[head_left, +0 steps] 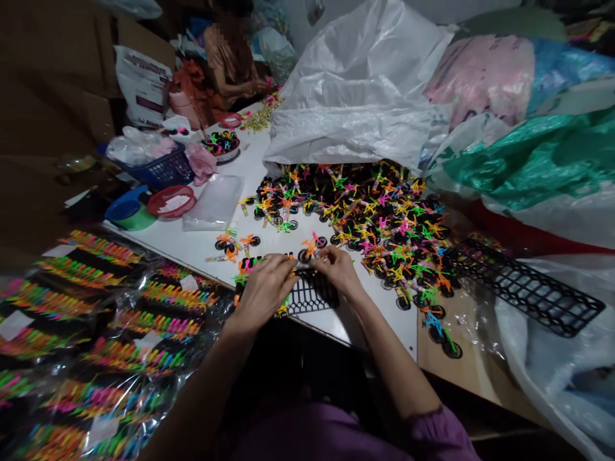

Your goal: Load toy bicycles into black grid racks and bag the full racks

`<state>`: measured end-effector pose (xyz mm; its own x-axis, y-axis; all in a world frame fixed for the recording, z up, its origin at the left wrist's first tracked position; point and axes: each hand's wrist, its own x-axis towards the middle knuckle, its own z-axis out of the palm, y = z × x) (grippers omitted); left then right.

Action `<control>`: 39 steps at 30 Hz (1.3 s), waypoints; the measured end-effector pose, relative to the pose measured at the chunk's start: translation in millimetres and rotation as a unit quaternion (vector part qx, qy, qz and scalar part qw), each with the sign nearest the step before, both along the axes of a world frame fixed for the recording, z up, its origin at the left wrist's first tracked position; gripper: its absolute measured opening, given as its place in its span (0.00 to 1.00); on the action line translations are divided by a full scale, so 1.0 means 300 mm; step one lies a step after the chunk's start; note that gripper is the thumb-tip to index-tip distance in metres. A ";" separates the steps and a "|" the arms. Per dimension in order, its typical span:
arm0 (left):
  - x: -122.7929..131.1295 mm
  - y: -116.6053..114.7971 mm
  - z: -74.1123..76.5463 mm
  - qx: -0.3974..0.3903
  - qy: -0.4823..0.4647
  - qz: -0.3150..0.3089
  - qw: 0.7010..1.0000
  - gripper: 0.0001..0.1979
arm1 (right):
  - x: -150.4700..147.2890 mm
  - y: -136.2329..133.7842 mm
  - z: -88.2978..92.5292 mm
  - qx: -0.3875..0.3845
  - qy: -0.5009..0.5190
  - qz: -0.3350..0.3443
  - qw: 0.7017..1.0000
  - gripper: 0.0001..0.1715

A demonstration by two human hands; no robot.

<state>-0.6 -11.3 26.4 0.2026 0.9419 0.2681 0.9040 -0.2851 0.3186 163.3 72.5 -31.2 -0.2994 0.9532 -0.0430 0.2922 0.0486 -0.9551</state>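
My left hand [270, 285] has its fingers curled over the black plastic rack [313, 294] at the table's front edge. Close beside it, my right hand [339, 270] has its thumb and fingers pinched together. A small toy bicycle [311, 246] in orange and pink with black wheels is at the fingertips of both hands, which partly hide it. Several toy bicycles fill the left part of the rack, mostly behind my left hand; bare slots show on the right. A few loose toy bicycles [231, 244] lie just left of the hands.
A large pile of toy bicycles [365, 211] spreads under a white sack [360, 96]. An unfilled black rack [528, 285] lies at right. Bagged filled racks [144, 326] are at lower left. Baskets [158, 168] and plastic sleeves [214, 202] stand left; a co-worker [233, 64] sits behind.
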 end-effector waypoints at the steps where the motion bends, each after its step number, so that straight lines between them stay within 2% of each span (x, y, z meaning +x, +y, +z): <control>1: 0.006 0.015 -0.007 -0.014 0.009 -0.002 1.000 0.11 | 0.008 -0.041 -0.007 -0.037 0.047 0.000 0.998 0.18; 4: -0.029 0.039 -0.012 0.002 -0.005 0.018 1.000 0.11 | 0.022 -0.118 -0.008 -0.120 0.124 -0.028 0.985 0.19; 7: -0.107 0.031 0.002 0.034 0.000 0.062 0.997 0.16 | 0.035 -0.127 0.030 -0.114 0.162 -0.071 0.978 0.18; 11: -0.169 0.002 -0.007 -0.036 0.022 0.066 0.997 0.15 | 0.015 -0.133 0.078 -0.120 0.195 -0.043 0.973 0.17; 14: -0.159 -0.007 -0.043 -0.036 -0.050 0.066 0.996 0.14 | -0.043 -0.162 0.072 -0.136 0.207 -0.017 0.969 0.15; 17: -0.135 -0.007 -0.067 -0.016 -0.103 0.067 0.992 0.14 | -0.105 -0.177 0.044 -0.129 0.214 -0.034 0.968 0.15; 23: -0.120 0.009 -0.062 -0.020 -0.089 0.046 0.995 0.13 | -0.153 -0.139 0.009 -0.122 0.235 -0.060 0.962 0.15; 28: -0.137 0.037 -0.068 -0.018 -0.090 0.055 0.994 0.13 | -0.131 -0.112 0.033 -0.119 0.205 -0.043 0.971 0.18; 32: -0.146 0.037 -0.036 -0.028 -0.094 0.048 0.994 0.17 | -0.022 -0.127 0.034 -0.034 0.102 -0.059 0.992 0.16; 36: -0.079 0.032 0.002 0.022 -0.068 0.029 0.997 0.19 | 0.094 -0.177 0.017 0.040 -0.059 -0.028 0.997 0.16; 39: -0.004 0.053 -0.016 0.001 -0.028 -0.008 1.000 0.15 | 0.115 -0.203 0.026 0.057 -0.106 -0.017 0.993 0.15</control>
